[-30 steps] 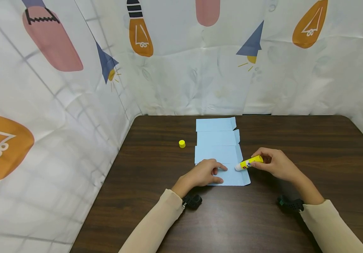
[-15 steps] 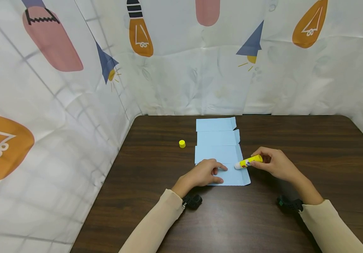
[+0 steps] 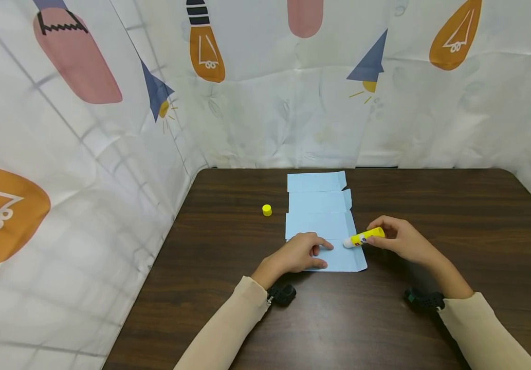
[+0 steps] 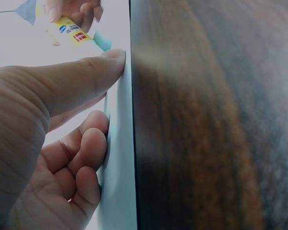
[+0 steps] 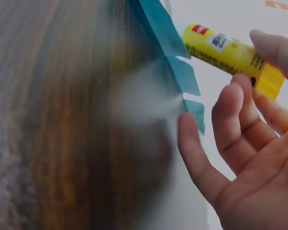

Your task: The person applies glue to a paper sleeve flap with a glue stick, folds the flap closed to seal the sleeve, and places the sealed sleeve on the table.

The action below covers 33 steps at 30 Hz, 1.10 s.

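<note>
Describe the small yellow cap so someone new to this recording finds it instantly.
On the dark table, find the light-blue paper. Left of it is the yellow cap: short and unheld, unlike the longer yellow glue stick in the right hand.

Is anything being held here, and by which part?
The right hand pinches the yellow glue stick near the end opposite its white tip. The left hand holds nothing; it rests on the blue paper.
</note>
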Each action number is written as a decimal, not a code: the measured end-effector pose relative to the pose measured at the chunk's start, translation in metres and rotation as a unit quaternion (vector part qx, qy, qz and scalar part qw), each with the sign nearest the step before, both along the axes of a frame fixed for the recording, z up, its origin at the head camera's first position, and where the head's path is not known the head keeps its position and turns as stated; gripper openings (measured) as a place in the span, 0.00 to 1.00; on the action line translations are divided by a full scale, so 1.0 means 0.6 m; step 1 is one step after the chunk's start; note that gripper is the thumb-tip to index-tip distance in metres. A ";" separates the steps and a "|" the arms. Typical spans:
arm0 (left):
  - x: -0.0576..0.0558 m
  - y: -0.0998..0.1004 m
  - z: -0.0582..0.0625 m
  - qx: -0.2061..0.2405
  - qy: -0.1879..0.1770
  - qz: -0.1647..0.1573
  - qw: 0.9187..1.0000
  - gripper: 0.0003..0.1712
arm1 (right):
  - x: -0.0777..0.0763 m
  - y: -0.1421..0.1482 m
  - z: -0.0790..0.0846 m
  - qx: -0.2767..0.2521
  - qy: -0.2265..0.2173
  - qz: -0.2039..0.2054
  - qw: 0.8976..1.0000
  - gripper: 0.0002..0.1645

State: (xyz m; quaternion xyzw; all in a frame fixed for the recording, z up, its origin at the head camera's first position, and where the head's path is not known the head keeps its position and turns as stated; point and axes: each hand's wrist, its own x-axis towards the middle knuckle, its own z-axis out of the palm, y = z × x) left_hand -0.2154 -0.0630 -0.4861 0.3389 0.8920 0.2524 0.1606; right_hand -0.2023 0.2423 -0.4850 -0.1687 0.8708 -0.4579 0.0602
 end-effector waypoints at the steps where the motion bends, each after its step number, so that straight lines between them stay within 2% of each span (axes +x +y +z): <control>1: -0.001 0.000 0.000 -0.001 0.001 -0.001 1.000 0.25 | -0.001 0.002 -0.002 -0.013 -0.014 0.003 1.000 0.14; 3: -0.001 0.001 0.000 -0.003 0.001 -0.001 1.000 0.25 | -0.001 0.007 -0.005 -0.036 -0.036 0.011 0.999 0.14; 7: -0.001 0.001 0.000 -0.003 0.001 0.000 1.000 0.25 | -0.003 0.015 -0.009 -0.063 -0.051 0.034 0.996 0.14; 16: -0.001 0.001 0.000 -0.002 0.001 -0.002 1.000 0.25 | -0.006 0.022 -0.014 -0.051 -0.078 0.075 0.993 0.09; 26: -0.002 0.001 -0.003 0.000 0.004 -0.002 1.000 0.25 | -0.009 0.026 -0.015 -0.069 -0.100 0.117 0.986 0.07; 33: -0.003 0.001 -0.002 -0.001 0.001 0.000 1.000 0.25 | -0.009 0.027 -0.016 -0.069 -0.113 0.122 0.984 0.07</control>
